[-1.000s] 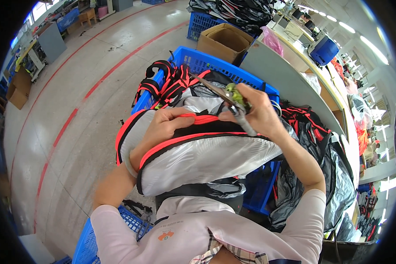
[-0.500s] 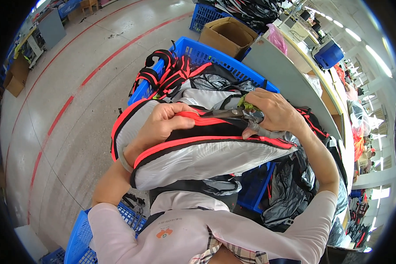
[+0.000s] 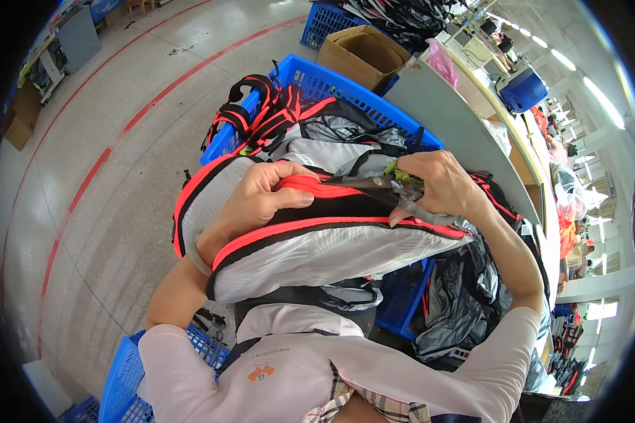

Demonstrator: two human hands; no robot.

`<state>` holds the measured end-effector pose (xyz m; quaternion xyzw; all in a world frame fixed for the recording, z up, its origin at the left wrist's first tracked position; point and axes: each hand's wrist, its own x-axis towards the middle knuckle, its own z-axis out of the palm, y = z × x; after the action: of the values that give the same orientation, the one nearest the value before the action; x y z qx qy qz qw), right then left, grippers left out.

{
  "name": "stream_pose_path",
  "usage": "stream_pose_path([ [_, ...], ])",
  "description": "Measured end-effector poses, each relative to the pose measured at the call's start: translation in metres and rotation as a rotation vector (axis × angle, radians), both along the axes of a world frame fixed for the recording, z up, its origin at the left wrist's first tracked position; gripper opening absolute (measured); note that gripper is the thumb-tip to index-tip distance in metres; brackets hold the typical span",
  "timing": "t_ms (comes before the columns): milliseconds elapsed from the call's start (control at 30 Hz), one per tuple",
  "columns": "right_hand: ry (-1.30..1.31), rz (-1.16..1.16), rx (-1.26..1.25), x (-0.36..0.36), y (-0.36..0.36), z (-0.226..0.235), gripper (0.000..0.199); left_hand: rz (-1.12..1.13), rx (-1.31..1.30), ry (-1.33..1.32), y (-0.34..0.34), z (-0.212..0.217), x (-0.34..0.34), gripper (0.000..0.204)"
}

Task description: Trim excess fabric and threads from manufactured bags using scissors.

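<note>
The grey backpack (image 3: 317, 247) with red-orange zip trim lay across the person's lap, held up against the chest above a blue crate (image 3: 331, 88) full of similar bags. The left hand (image 3: 257, 201) had its grip closed over the bag's upper red edge, thumb pressed along the trim, while the right hand (image 3: 441, 187) was closed around small thread snips (image 3: 374, 182) with a green-wrapped handle, their blades lying on the black band beside the zip. A grey surface (image 3: 451, 120) ran past the crate on the right, with a cardboard box (image 3: 363, 53) beyond it
</note>
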<state>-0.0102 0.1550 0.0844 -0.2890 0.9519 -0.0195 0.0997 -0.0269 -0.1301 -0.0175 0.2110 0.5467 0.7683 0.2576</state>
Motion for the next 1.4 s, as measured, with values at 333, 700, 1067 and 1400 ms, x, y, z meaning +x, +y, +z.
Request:
stream_pose_path([
  [333,0.227,0.125,-0.09,-0.003,-0.007,-0.002,0.062,0.026,-0.023,0.003,0.005,-0.002,0.0,0.023],
  [700,0.245,0.108,-0.138,-0.004,-0.015,-0.01,0.06,0.03,-0.004,0.034,0.009,-0.004,-0.002,0.024],
  [1067,0.342,-0.193,-0.44,0.0,0.012,-0.027,0.057,0.051,-0.046,0.032,0.009,0.002,-0.009,0.02],
  [1400,0.563,-0.793,-0.41,0.1,0.169,-0.091,0.048,0.086,-0.743,0.344,0.002,-0.026,-0.138,0.027],
])
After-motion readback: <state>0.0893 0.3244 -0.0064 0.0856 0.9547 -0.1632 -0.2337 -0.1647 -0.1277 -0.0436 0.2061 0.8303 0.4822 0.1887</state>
